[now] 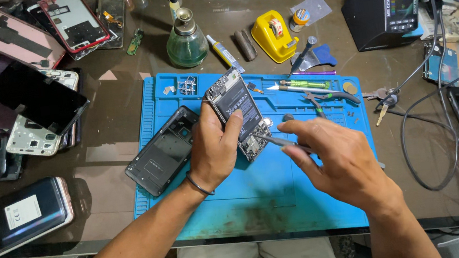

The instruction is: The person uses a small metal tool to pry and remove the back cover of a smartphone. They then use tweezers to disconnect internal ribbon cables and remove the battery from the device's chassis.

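Forearms: both rise from the near edge of the blue mat [238,203], which covers the middle of the tabletop [109,149].
Right hand [338,156]: over the mat's centre-right, fingers [293,149] pinched together on a thin screwdriver [274,140], tip touching the phone's lower end.
Left hand [214,148]: over the mat's centre, fingers clamped around an opened phone [237,110], held tilted, insides facing up.
Black back cover [163,150]: flat on the mat's left edge, just beside the left hand.
Tweezers and pliers [318,92]: mat's far right.
Glass bottle [186,40]: beyond the mat's far edge.
Yellow tape holder [273,36]: beyond the mat, right of the bottle.
Phone pile [22,102]: well left of the mat.
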